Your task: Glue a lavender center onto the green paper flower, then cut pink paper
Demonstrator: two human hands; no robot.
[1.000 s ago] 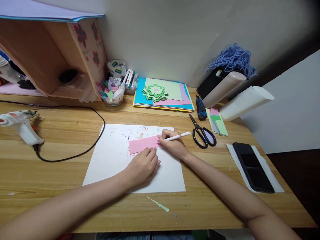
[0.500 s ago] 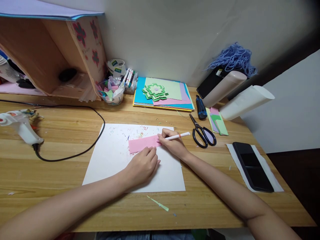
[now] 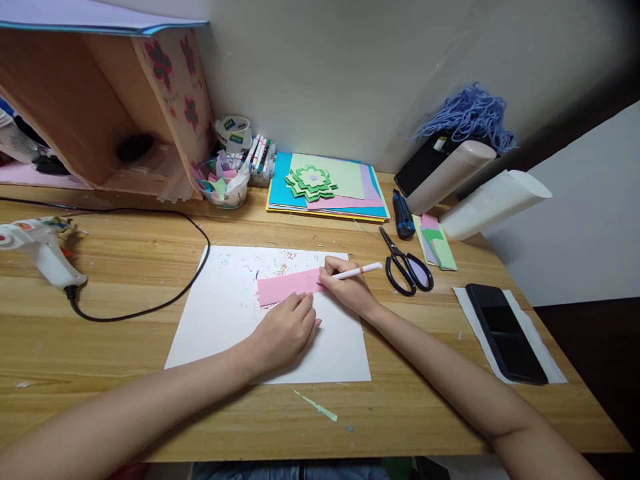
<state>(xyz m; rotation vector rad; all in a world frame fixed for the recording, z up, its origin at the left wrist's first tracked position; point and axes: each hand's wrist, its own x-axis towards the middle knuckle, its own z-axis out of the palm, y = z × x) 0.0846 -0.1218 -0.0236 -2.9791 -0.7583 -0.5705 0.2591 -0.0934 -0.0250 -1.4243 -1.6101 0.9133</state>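
Note:
My right hand is closed in a writing grip round a white marker with an orange band. The marker's tip end is hidden by my fingers, at the right part of a pink paper strip. Faint marks show on the strip near those fingers. My left hand has its fingers curled together, their tips pressing down on the strip's lower edge. Beneath both hands lies a white paper sheet, with small coloured marks and specks along its upper part.
Black-handled scissors and a blue utility knife lie right of the sheet. A phone rests further right. At left is a glue gun with its cable. A green paper flower sits on stacked coloured paper behind.
My right hand and the marker have shifted very slightly to the right along the pink strip. My left hand stays in place on it.

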